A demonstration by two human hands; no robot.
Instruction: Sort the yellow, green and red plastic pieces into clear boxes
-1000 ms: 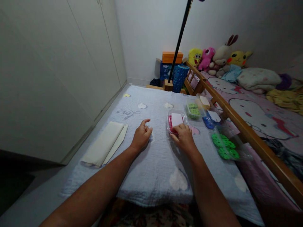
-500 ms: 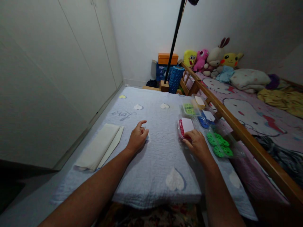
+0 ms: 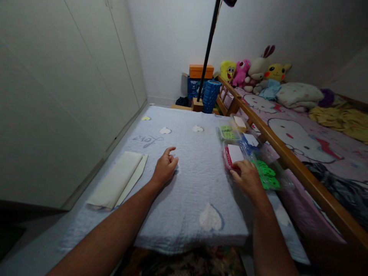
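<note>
My right hand [image 3: 247, 177] grips the near edge of a clear plastic box [image 3: 224, 152] that holds red pieces [image 3: 229, 156] and a white card [image 3: 235, 152]. Right up against that box, on its right, is another clear container with green, flower-like pieces [image 3: 267, 171], partly hidden by my hand. Over the middle of the table, my left hand [image 3: 165, 166] holds nothing; its index finger is out, the thumb is apart from it, and the other fingers are curled. Left of it lies a folded off-white cloth or paper [image 3: 116, 180].
Behind the red box stand clear boxes with light green pieces [image 3: 228, 132], blue pieces [image 3: 249, 141] and yellow-orange pieces [image 3: 239, 123]. A wooden bed rail [image 3: 267, 134] borders the table [image 3: 195, 184] on the right. A black pole [image 3: 207, 57] rises beyond its far edge.
My right hand has slid the box with the red pieces to the right, closer to the green and blue ones. My left hand stays about where it was; the view has shifted slightly.
</note>
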